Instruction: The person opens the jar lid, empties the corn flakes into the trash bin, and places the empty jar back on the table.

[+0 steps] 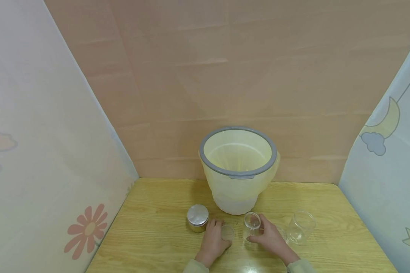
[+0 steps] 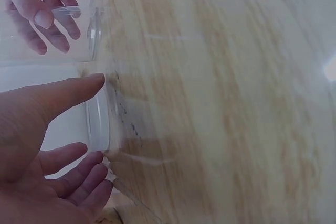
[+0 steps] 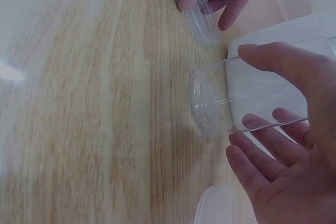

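In the head view my left hand (image 1: 213,239) is on the table, holding a clear round lid (image 1: 227,232) by its edge. The left wrist view shows the thumb at one side of this lid (image 2: 98,121) and the fingertips at the other. My right hand (image 1: 270,236) grips a clear, upright jar (image 1: 251,223), thumb on the near side. Seen from the right wrist, the fingers lie along the far side of the jar (image 3: 210,95), whose base is at the tabletop. The held lid and jar stand apart, side by side.
A whitish bin with a grey rim (image 1: 237,175) stands behind the hands, a yellowish liner inside. Left of my left hand is a round container with a silver lid (image 1: 197,215). Another clear jar (image 1: 300,227) stands to the right, with a clear lid (image 1: 281,232) beside it.
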A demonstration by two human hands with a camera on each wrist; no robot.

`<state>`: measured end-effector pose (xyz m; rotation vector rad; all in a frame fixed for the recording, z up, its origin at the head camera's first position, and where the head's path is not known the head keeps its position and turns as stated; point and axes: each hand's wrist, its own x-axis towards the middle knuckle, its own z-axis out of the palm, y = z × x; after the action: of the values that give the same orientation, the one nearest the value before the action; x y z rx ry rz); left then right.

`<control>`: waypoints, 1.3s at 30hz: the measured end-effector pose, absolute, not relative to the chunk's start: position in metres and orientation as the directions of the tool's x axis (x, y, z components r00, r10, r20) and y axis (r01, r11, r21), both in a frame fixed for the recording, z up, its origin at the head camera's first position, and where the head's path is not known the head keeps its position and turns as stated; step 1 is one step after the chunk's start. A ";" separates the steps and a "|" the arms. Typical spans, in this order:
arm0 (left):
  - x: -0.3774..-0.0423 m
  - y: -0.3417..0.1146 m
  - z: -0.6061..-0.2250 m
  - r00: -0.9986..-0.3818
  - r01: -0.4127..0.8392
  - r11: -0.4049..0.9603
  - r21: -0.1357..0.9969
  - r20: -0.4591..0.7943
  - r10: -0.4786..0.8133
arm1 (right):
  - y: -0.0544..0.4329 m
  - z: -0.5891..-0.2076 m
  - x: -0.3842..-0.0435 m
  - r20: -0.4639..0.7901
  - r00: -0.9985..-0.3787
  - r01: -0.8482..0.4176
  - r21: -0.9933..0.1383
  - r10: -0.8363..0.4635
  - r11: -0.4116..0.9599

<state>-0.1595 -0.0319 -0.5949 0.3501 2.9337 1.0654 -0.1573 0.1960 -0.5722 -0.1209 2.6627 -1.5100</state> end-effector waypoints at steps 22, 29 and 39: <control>-0.150 -0.046 -0.555 -0.970 0.219 0.661 0.718 0.089 0.225 | 0.201 -0.545 -0.155 0.085 -0.989 -0.134 -0.869 -0.124 0.475; -0.146 -0.062 -0.530 -0.974 0.223 0.651 0.726 0.147 0.171 | 0.206 -0.534 -0.153 0.145 -0.981 -0.190 -0.838 -0.127 0.511; -0.151 -0.096 -0.516 -0.948 0.285 0.704 0.650 0.298 0.109 | 0.209 -0.520 -0.150 0.177 -0.979 -0.205 -0.807 -0.105 0.553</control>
<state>-0.1511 -0.0956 -0.5158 0.3666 3.1168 1.2574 -0.1497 0.2085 -0.5197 -0.2874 2.8626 -1.5105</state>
